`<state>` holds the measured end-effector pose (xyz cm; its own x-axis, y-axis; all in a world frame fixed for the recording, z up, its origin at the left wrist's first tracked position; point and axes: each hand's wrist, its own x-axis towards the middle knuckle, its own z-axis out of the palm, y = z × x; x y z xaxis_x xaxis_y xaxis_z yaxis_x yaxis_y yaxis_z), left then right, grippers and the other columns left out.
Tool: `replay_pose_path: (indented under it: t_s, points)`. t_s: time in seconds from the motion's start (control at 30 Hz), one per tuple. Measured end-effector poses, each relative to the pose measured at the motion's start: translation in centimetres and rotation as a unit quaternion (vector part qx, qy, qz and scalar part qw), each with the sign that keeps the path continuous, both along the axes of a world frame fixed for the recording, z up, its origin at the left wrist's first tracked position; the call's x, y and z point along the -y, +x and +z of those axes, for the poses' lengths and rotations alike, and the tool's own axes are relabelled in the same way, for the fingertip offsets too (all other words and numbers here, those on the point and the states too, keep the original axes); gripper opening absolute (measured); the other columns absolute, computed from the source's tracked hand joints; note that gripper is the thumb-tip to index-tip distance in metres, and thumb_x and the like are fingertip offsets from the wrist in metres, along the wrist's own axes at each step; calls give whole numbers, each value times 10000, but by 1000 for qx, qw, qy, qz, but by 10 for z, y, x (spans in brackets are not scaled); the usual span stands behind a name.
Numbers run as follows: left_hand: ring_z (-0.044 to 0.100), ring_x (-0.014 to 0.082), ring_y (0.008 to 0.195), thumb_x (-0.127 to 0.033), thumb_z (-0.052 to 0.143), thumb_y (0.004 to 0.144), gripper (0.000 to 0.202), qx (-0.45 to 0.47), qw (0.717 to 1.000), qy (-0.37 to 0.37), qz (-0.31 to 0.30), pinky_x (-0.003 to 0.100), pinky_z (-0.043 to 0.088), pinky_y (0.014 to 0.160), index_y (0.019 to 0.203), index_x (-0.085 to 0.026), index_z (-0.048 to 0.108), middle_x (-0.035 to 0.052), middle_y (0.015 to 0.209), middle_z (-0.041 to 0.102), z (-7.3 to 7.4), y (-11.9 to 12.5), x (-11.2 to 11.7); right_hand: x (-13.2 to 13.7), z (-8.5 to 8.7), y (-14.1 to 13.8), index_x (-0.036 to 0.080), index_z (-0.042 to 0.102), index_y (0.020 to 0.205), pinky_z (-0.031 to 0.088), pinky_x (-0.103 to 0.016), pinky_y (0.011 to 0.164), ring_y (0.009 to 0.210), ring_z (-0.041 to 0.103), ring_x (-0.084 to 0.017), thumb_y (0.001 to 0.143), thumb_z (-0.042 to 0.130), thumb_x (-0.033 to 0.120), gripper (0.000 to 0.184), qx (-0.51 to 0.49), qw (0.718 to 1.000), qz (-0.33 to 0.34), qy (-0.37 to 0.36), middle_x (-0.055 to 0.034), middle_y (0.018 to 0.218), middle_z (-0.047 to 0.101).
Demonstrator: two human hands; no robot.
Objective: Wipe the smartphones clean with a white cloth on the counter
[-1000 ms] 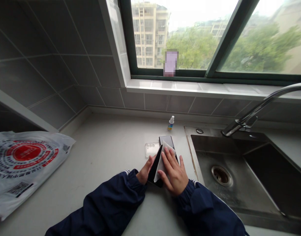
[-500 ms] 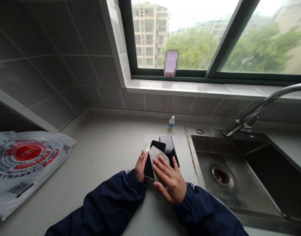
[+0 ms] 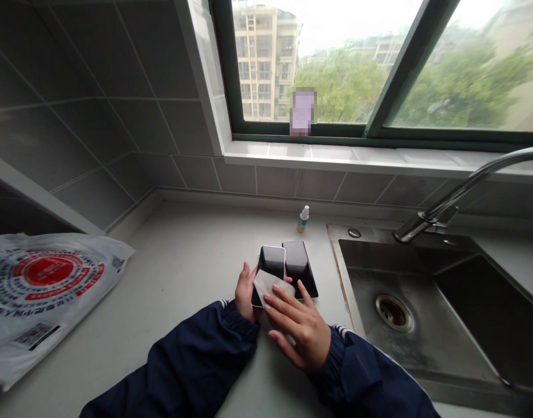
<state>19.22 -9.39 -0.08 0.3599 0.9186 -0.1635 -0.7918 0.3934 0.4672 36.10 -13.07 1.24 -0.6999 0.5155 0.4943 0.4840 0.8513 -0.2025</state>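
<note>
My left hand (image 3: 245,290) grips a smartphone (image 3: 273,260) with a dark screen and pale rim from its left side and from underneath. Some of its fingertips show at the phone's right edge. My right hand (image 3: 302,331) lies with outstretched fingers on a thin pale wiping cloth (image 3: 266,284), holding it against the lower part of the screen. The cloth and hand hide that end of the phone. Just to the right, a second black phone or similar flat device (image 3: 298,261) rests on the counter. A small white spray bottle (image 3: 303,220) stands behind them.
To the right are a steel sink (image 3: 349,284) and its curved tap (image 3: 449,197). A white plastic bag (image 3: 92,247) with red and black print lies on the counter (image 3: 183,261) at left. Behind runs a tiled wall with a window sill (image 3: 336,154).
The phone in my left hand has shifted slightly left and turned more upright. My right hand and the cloth have slid a little left and down along the screen.
</note>
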Motion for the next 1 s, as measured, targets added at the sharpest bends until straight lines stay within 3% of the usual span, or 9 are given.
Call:
replay_pose_path:
  t_s: [0.17, 0.33, 0.43, 0.57, 0.7, 0.83, 1.0]
  points:
    - [698, 331, 894, -753, 299, 852, 871, -11, 999, -21, -34, 447, 507, 875, 1103, -4, 666, 233, 930, 727, -7, 0, 1, 6, -7, -9, 161, 431, 1439, 22, -611, 1184, 1451, 272, -291, 894, 547, 332, 582, 32, 999, 0, -18, -106, 1472, 459]
    - [701, 245, 751, -752, 199, 870, 860, -36, 999, -34, 1, 370, 539, 777, 926, -82, 735, 161, 852, 746, -3, 4, 2, 11, -8, -14, 142, 317, 1501, -63, -597, 1178, 1479, 181, -295, 886, 552, 363, 695, 77, 996, -1, -41, -108, 1552, 307]
    - [702, 246, 736, -756, 160, 868, 868, -40, 999, -30, 2, 388, 547, 767, 896, -117, 747, 136, 826, 751, 2, 5, 3, 12, -7, -14, 133, 274, 1518, -116, -570, 1174, 1490, 128, -293, 882, 560, 361, 733, 107, 993, -2, -50, -94, 1582, 215]
    - [707, 278, 754, -829, 216, 804, 899, -53, 997, -20, -56, 410, 533, 826, 945, -120, 750, 137, 753, 744, -2, 3, 5, 14, -9, -15, 118, 242, 1527, -145, -557, 1169, 1494, 102, -290, 876, 557, 345, 757, 110, 993, -12, -49, -91, 1590, 179]
    - [691, 321, 975, -834, 283, 792, 908, -52, 996, -10, -75, 430, 471, 973, 1045, -79, 719, 175, 912, 746, -11, 3, 8, 13, -9, -16, 120, 230, 1531, -111, -560, 1181, 1491, 122, -289, 895, 534, 341, 738, 89, 995, -29, -39, -98, 1586, 204]
    - [556, 348, 1238, -766, 434, 803, 806, -25, 998, 11, -52, 464, 342, 1117, 1202, -97, 641, 179, 1145, 698, -13, 9, 11, 11, -10, -15, 125, 226, 1532, -46, -586, 1185, 1487, 138, -306, 921, 503, 332, 702, 79, 995, -52, -28, -102, 1586, 216]
    - [389, 361, 1380, -735, 521, 783, 777, 11, 994, 66, -86, 500, 204, 1185, 1291, -152, 589, 153, 1359, 584, -11, 14, 15, 5, -15, -11, 152, 237, 1534, 100, -665, 1140, 1476, 133, -374, 939, 484, 385, 685, 59, 994, -90, -22, -136, 1593, 190]
